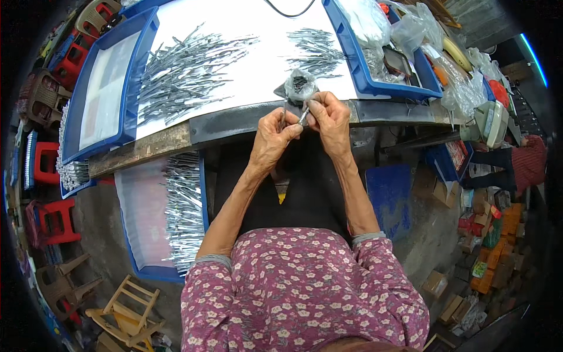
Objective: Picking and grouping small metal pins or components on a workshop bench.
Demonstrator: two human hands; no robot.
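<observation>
At the table's near edge my left hand [271, 139] and my right hand [332, 121] meet, fingertips pinched. Between them is a slim silvery metal piece [304, 116], gripped from both sides; its exact kind is too small to make out. Just beyond my fingers stands a small clear-plastic-lined container [301, 86] with dark little parts inside. To the left on the white tabletop lies a big loose heap of thin grey metal strips [190, 73]. A smaller heap of similar strips [319, 50] lies beyond the container, slightly right.
A blue tray [132, 88] stands at the left of the table, another blue tray [381, 88] with plastic bags at the right. Below the table's left side, a blue crate [155, 273] holds many shiny strips. Red stools [58, 223] and a wooden chair [126, 311] stand left.
</observation>
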